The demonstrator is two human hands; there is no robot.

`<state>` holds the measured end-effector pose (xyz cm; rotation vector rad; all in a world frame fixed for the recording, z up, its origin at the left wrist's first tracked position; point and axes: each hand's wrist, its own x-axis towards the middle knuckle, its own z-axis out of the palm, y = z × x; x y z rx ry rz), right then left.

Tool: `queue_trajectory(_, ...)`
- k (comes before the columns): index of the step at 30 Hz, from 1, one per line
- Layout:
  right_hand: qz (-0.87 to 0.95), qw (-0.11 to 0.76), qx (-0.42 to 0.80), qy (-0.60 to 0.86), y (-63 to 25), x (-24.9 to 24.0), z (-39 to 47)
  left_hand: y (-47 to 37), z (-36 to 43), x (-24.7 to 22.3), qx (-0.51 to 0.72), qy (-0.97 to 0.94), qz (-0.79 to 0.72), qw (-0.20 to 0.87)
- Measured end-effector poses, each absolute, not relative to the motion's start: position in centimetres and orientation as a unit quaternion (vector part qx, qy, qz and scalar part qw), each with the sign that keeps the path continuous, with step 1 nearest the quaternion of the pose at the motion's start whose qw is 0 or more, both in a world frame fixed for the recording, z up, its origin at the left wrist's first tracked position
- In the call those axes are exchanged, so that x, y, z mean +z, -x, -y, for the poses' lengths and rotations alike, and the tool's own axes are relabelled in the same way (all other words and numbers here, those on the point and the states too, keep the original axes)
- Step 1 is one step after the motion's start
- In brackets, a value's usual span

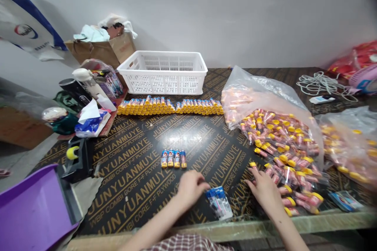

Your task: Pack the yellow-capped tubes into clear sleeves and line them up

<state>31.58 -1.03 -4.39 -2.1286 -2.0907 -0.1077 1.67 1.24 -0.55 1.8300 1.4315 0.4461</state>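
My left hand (191, 189) hovers low over the table, fingers loosely curved and apart, with nothing visible in them. Just right of its fingertips lies a small stack of blue printed labels (219, 202); I cannot tell whether they touch. Above that hand, four-sided labels wrap several small blue tubes (171, 158) standing side by side in a short row. My right hand (265, 190) has thumb and fingers apart at the left edge of a loose heap of pink tubes with yellow caps (294, 172). A yellow-capped tube (252, 165) is at its fingertips.
Blue-labelled tubes with yellow ends (167, 106) are stacked before a white basket (161, 82). A clear plastic bag (265, 90) spills tubes; another bag (350, 141) lies right. At left are a tape dispenser (77, 160), a purple dustpan (35, 208) and bottles. A cable (324, 84) lies back right.
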Motion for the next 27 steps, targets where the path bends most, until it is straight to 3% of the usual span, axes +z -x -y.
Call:
queue_trajectory(3, 0.68, 0.054, -0.017, 0.731, -31.9, -4.5, 1.0, -4.7, 0.6, -2.0, 0.102, -0.729, -0.552, 0.391)
queue_trajectory(8, 0.666, 0.064, 0.026, 0.743, -31.9, -3.8, 1.2, -5.0, 1.0, -2.8, 0.085, -0.733, -0.553, 0.387)
queue_trajectory(20, 0.633, 0.33, 0.181, 0.676, -26.5, 0.8, 0.2, -4.5, 1.0, -2.4, 0.149, -0.691, -0.561, 0.431)
queue_trajectory(27, 0.624, 0.377, 0.208, 0.652, -24.4, 1.1, -0.7, -3.2, -0.4, -1.1, 0.317, -0.478, -0.512, 0.64)
